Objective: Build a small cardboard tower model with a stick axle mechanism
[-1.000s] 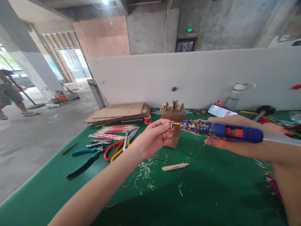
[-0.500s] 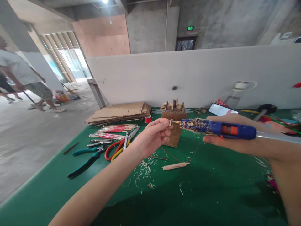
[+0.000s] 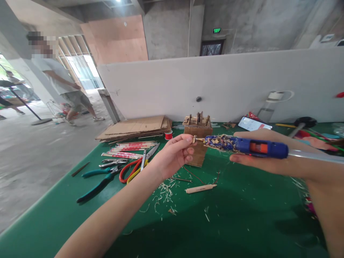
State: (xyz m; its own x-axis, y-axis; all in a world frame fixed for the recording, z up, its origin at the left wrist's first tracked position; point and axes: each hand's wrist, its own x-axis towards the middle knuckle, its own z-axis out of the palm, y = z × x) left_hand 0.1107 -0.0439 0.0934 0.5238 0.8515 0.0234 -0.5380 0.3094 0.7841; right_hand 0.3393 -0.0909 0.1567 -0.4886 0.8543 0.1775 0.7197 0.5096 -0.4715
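Between thumb and fingertips, my left hand (image 3: 178, 152) pinches a small brown piece (image 3: 194, 139), perhaps cardboard or wood. My right hand (image 3: 258, 154) grips a blue hot glue gun (image 3: 242, 145) with a clear glue stick (image 3: 311, 154) in its rear end. Crusted scraps coat the front of the gun, and its metal nozzle touches or nearly touches the small piece. Behind both hands stands a cardboard box (image 3: 197, 154) with small upright brown pieces on top. A pale wooden stick (image 3: 200, 189) with a red wire lies below them on the green table (image 3: 228, 222).
Left of my hands lie scissors (image 3: 134, 170), teal-handled pliers (image 3: 98, 184), red-wrapped sticks (image 3: 131, 148) and a red spool (image 3: 168, 135). Cardboard sheets (image 3: 134, 127) are stacked behind. A phone (image 3: 254, 123) rests at the back right. Shavings (image 3: 165, 193) litter the table. A person (image 3: 64, 79) walks beyond it.
The glue gun has shifted very slightly left, its nozzle still at the small piece. My left hand keeps its pinch. In the background, the person has walked to the right.
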